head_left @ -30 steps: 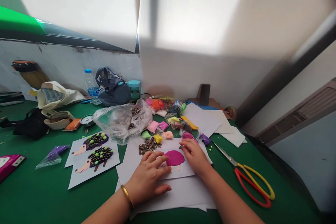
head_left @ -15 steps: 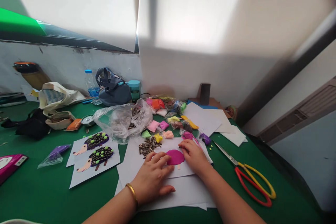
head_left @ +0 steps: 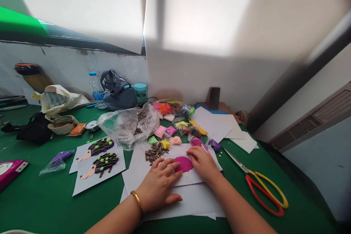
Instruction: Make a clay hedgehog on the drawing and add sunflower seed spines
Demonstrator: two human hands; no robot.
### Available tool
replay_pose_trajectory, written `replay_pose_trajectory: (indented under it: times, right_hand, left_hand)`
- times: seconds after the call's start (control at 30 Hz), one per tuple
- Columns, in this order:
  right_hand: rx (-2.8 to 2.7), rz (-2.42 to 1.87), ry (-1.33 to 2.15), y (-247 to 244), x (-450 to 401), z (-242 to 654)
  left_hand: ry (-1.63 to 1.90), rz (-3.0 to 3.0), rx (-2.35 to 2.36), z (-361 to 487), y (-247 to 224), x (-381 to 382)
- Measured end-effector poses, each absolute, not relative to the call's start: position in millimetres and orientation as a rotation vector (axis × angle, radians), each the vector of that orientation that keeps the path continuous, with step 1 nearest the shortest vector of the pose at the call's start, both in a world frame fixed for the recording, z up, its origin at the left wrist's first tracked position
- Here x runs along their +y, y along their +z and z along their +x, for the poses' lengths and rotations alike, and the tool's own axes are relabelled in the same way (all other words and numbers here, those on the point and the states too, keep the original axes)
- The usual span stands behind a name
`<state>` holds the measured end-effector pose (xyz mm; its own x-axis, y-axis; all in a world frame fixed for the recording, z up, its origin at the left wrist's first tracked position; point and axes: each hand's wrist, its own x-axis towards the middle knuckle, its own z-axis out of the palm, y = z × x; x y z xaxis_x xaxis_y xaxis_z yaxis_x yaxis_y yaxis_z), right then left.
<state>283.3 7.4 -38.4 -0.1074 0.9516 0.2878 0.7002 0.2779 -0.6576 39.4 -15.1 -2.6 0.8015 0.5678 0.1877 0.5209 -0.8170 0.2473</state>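
Observation:
A flat magenta clay shape lies on white paper, with a small pale strip below it. My left hand rests spread on the paper, its fingertips at the shape's left edge. At the right edge is my right hand, its fingers bent and close together; whether anything small is between them is hidden. A pile of striped seeds sits just beyond my left hand. Two finished hedgehog pictures, with seeds and green dots on dark bodies, lie to the left.
Scissors with red and yellow handles lie open at the right. Behind the papers are a clear plastic bag of seeds and several coloured clay packets. A phone leans on the wall; a bottle and bags stand back left.
The fingers of my left hand have shifted very slightly at the left edge of the magenta shape. My right hand looks the same.

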Motion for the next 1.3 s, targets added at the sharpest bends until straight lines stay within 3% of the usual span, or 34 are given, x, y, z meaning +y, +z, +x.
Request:
replay_pose_trajectory:
  times: [0.57, 0.73, 1.0, 1.2, 1.3]
  right_hand:
    - [-1.886, -1.470, 0.410, -28.8, 9.1, 288.4]
    - [-1.861, -1.928, 0.073, 5.0, 41.3, 312.6]
    - [-1.837, -2.137, 0.075, 11.1, 104.3, 318.7]
    - [-1.786, -1.965, -0.047, 24.2, 79.5, 310.9]
    - [-1.887, -1.639, 0.035, 23.0, 43.6, 299.8]
  left_hand:
    - [0.513, 2.743, 0.916, 40.0, 2.5, -14.5]
    - [0.639, 2.681, 1.033, 39.0, 1.7, -11.1]
    - [0.817, 2.646, 1.046, 37.3, -5.0, -10.2]
    - [0.927, 2.613, 1.024, 35.4, -7.1, -10.4]
    - [0.954, 2.537, 1.029, 37.5, -2.2, -12.4]
